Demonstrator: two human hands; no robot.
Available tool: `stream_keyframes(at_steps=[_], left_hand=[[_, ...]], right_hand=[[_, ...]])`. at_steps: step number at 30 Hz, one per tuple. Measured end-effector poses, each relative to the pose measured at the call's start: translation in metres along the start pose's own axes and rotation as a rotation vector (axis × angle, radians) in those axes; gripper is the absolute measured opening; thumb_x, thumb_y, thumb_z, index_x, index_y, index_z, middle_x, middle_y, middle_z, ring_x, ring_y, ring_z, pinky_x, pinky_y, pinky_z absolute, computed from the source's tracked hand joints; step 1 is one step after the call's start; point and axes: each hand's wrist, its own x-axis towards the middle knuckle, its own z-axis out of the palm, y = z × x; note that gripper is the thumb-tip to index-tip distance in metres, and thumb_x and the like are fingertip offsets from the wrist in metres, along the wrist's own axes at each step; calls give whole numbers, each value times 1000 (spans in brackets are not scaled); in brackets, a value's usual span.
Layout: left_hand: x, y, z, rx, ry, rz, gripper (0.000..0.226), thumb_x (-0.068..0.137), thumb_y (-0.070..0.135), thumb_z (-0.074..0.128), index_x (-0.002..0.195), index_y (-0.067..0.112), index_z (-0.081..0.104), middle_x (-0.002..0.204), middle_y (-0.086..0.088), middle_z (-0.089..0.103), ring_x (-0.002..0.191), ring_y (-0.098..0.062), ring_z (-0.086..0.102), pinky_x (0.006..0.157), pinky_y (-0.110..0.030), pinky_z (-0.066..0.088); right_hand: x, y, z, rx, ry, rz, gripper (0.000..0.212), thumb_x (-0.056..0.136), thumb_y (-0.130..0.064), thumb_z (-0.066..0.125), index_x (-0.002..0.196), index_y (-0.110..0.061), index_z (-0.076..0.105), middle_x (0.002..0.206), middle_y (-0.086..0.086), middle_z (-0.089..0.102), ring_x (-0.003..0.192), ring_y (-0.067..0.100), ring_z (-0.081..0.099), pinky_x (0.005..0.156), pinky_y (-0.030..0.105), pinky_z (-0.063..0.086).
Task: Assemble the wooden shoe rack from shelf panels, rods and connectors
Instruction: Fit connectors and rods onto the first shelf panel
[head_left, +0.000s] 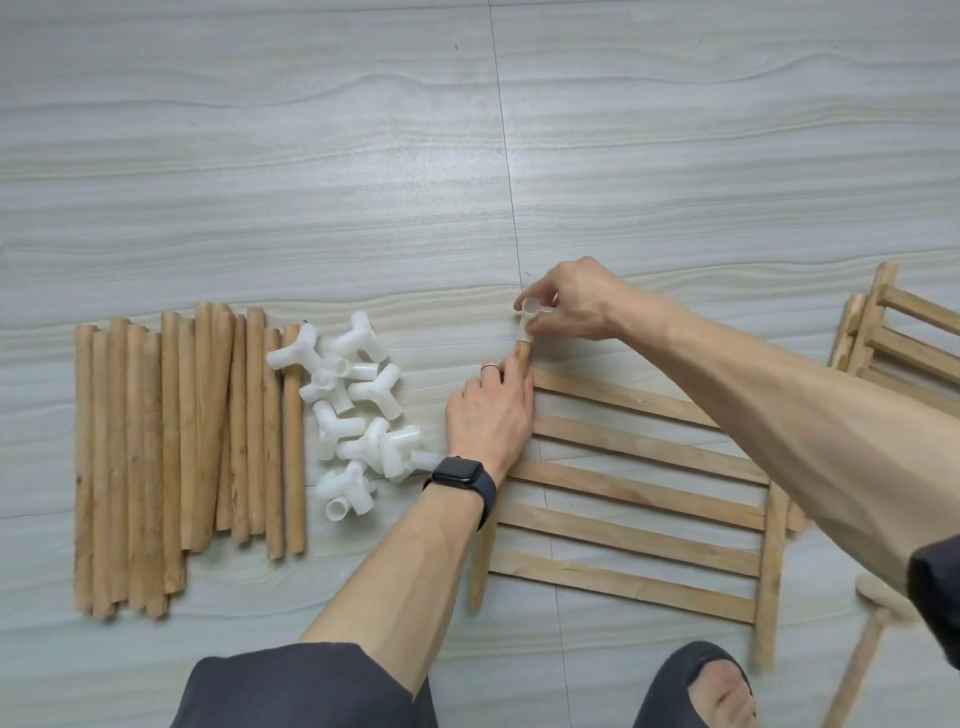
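A slatted wooden shelf panel (639, 488) lies flat on the floor at centre right. My left hand (491, 415) grips the panel's left side rod near its far end. My right hand (571, 301) pinches a white plastic connector (530, 312) that sits on the tip of that rod (522, 352). A pile of several white connectors (358, 410) lies just left of my left hand. Further left, a row of several loose wooden rods (182, 447) lies side by side.
More slatted panels (893, 338) are stacked at the right edge. A wooden mallet (862, 660) lies at the lower right, near my foot in a dark slipper (701, 691). Grey wood-grain floor stretches beyond the parts.
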Motion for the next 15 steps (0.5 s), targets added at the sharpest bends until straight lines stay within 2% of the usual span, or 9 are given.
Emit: stream_keyframes(at_steps=[2,6,10,15], left_hand=[[1,0,2,-44,-21,16,37,107,40,34,108,13,59,91,-9,63,73,-32,65,56,-37,36],[3,-3,5,-95,-22,37,35,106,40,36,106,13,58,90,-9,62,73,-32,64,56,-37,32],[2,-3,4,-103,5,41,32,104,38,44,99,11,60,84,-9,63,66,-32,64,54,-36,32],[4,-3,4,-102,-37,33,35,106,40,38,105,11,58,90,-9,64,73,-33,65,58,-38,35]], right_hand=[[-4,5,1,14,14,-41,31,91,-30,71,121,-26,74,121,4,72,115,19,64,86,22,42],[1,11,-4,-26,-35,-70,28,94,-27,65,121,-32,74,107,1,71,104,20,65,94,33,50],[3,13,1,-99,-3,-146,32,93,-15,66,122,-27,73,96,-3,63,101,21,62,86,27,44],[-9,22,14,-1,121,-220,30,95,-11,67,123,-19,72,110,10,69,100,31,64,92,40,48]])
